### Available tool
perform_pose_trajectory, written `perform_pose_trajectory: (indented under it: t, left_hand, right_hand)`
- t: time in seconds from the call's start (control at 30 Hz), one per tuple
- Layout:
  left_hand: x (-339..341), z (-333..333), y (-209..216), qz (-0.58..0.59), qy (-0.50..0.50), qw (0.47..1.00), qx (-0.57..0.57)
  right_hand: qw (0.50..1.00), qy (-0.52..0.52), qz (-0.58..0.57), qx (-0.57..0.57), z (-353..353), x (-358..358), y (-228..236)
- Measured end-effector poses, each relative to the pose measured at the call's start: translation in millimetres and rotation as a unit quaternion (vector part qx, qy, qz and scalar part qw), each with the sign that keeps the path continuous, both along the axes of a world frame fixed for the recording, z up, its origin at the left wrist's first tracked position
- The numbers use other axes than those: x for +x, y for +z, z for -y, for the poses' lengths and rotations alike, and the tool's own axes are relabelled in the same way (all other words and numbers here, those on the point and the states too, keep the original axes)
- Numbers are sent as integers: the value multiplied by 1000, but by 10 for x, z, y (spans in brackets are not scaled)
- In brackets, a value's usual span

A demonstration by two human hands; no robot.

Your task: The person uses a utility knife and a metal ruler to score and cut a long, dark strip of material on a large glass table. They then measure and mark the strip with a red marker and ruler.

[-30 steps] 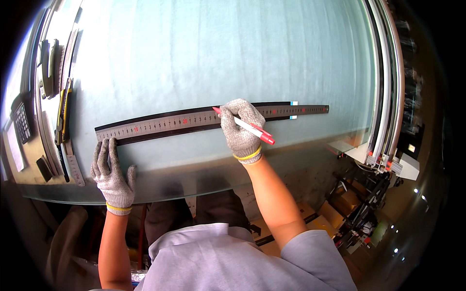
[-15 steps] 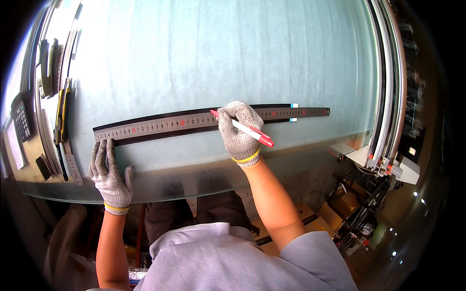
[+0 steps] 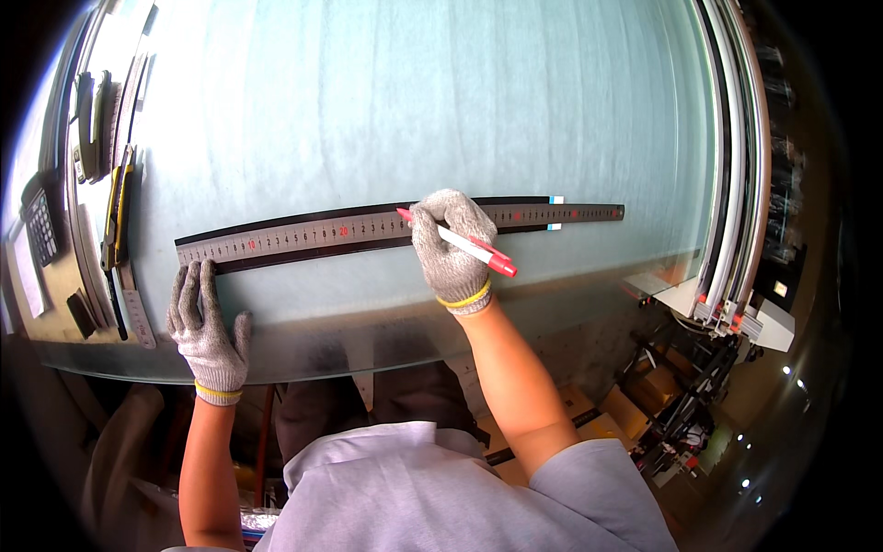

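Observation:
A long steel ruler (image 3: pixel 303 232) lies across the pale glass-like tabletop, over a black strip (image 3: pixel 313 254) that shows along both its edges. Both hands wear grey knit gloves with yellow cuffs. My left hand (image 3: pixel 209 324) has its fingers stretched out, with the fingertips on the ruler's left end. My right hand (image 3: pixel 452 244) is closed round a white and red pen (image 3: pixel 469 246), its red tip at the ruler near the middle. That hand covers part of the ruler and strip. Small blue-and-white tabs (image 3: pixel 556 200) show at the strip's right end.
Along the left edge lie a yellow and black utility knife (image 3: pixel 117 216), a calculator (image 3: pixel 40 225), a dark green stapler-like tool (image 3: pixel 89 129) and a small black block (image 3: pixel 81 315). A metal rail (image 3: pixel 736 166) borders the right side. Cardboard boxes (image 3: pixel 635 405) stand below, at right.
Almost nothing differs. The whole scene is shifted very slightly; both hands, the pen and the ruler keep their places relative to one another.

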State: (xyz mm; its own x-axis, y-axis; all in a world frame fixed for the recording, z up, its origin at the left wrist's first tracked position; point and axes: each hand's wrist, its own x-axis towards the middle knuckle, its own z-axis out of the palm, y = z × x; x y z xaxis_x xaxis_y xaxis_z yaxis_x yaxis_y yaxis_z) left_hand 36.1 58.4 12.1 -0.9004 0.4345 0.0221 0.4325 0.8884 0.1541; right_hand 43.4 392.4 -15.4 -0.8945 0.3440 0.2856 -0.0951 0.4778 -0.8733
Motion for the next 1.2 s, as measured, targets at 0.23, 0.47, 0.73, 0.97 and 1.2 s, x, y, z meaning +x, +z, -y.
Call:
perform_pose_trajectory:
  t: [0.23,0.47,0.73,0.97,1.2]
  left_hand:
    - [-19,-18,37,2,0,1000,-1]
    - [5,5,-9,5,3,1000,-4]
    - [1,7,-9,-5,1,1000,-5]
    - [-5,-7,7,-7,-1,1000,-5]
    - [8,2,3,3,1,1000,0]
  right_hand:
    - [999,20,-20,-21,14,290,-2]
    - [999,40,-10,-3,22,296,7]
    - [999,46,-2,-1,8,290,17]
    - [999,37,-3,-9,20,282,0]
    - [999,35,5,-14,24,258,45]
